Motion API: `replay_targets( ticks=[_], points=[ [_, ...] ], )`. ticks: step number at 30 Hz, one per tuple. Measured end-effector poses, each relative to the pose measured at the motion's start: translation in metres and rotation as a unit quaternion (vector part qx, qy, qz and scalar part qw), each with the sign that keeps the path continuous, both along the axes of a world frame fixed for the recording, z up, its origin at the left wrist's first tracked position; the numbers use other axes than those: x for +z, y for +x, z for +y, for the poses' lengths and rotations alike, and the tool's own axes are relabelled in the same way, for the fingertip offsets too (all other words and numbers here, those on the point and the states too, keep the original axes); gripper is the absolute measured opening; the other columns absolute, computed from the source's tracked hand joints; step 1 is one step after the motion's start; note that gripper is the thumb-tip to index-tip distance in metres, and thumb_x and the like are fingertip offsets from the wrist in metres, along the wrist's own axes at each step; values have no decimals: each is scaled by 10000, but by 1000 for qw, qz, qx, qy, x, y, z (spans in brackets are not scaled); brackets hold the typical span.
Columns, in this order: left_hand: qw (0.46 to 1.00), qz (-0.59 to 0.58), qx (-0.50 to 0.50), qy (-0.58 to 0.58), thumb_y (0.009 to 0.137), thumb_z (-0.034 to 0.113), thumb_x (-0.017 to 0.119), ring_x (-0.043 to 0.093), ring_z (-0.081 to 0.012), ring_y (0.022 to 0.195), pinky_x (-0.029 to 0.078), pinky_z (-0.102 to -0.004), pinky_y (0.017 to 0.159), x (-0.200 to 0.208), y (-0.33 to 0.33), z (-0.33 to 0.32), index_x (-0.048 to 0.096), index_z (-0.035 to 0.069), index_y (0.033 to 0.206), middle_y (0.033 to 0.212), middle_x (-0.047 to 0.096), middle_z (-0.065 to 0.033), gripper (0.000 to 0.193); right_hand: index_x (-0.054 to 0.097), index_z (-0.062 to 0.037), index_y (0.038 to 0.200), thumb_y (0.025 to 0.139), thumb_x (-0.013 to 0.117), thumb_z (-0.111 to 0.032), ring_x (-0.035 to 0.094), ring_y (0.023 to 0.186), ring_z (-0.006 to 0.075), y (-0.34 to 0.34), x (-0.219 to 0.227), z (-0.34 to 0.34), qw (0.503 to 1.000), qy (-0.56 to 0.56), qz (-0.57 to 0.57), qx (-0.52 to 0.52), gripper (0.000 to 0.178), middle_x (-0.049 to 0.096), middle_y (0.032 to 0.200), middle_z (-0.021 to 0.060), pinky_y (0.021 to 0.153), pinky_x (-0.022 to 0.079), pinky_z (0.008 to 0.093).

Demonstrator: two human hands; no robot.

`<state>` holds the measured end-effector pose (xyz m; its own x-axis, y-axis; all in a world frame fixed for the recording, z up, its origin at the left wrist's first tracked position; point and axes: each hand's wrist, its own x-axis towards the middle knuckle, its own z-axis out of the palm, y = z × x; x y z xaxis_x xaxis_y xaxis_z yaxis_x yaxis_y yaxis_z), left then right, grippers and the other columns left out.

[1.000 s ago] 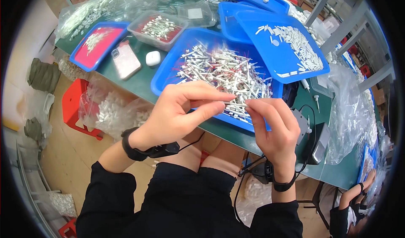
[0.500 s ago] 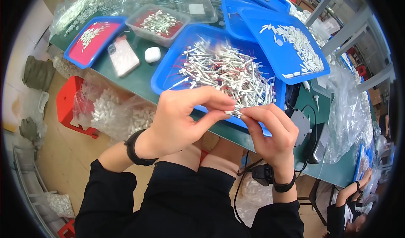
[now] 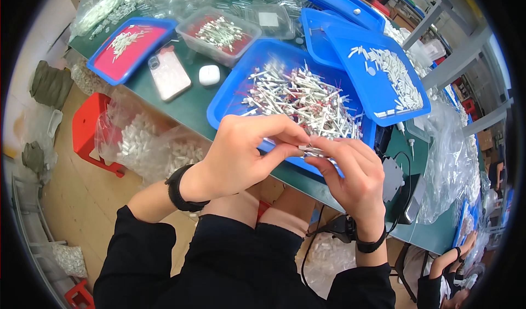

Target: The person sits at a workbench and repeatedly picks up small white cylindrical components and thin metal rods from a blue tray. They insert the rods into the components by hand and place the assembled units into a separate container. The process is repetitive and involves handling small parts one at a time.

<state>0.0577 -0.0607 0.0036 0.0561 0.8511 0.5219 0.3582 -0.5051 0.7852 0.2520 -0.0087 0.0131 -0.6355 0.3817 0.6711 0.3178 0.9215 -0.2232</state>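
My left hand point(image 3: 246, 153) and my right hand point(image 3: 355, 175) meet in front of me over the near edge of a large blue tray point(image 3: 218, 102). Both pinch a few small, thin white tube-like pieces point(image 3: 312, 152) between thumb and fingertips. How the pieces join is too small to make out, and my fingers partly cover them. Inside the tray lies a heap of similar slim white pieces point(image 3: 312, 98) with some red thin wires among them. Each of my wrists wears a black band.
Left on the green table point(image 3: 189, 110) are a blue tray with a pink base point(image 3: 131, 62), a phone point(image 3: 169, 74), a white case point(image 3: 209, 75) and a clear tub point(image 3: 224, 54). A tilted blue tray point(image 3: 350, 51) holds white tubes. A red stool point(image 3: 87, 125) stands lower left; a co-worker's arm point(image 3: 446, 259) shows lower right.
The table and trays sit slightly further right and lower in the picture. My right fingers have shifted over the white pieces, whose thin length now shows more between both hands.
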Motion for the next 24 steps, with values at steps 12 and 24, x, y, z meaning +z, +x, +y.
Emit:
replay_targets(
  ticks=[12, 24],
  points=[
    [890, 401, 211, 50, 805, 32, 595, 602, -338, 977, 475, -405, 858, 0, -137, 135, 692, 40, 981, 1029, 665, -149, 202, 602, -43, 1111, 851, 664, -290, 582, 926, 322, -14, 2, 75, 984, -27, -40, -173, 364, 649, 969, 140, 798, 457, 409],
    [887, 420, 154, 116, 726, 33, 675, 595, -281, 895, 480, -367, 819, -16, -161, 154, 681, 43, 844, 855, 639, -86, 119, 697, -2, 901, 735, 696, -139, 654, 865, 344, 74, -12, 173, 914, -192, -159, -319, 214, 683, 900, 187, 770, 514, 396]
  ],
)
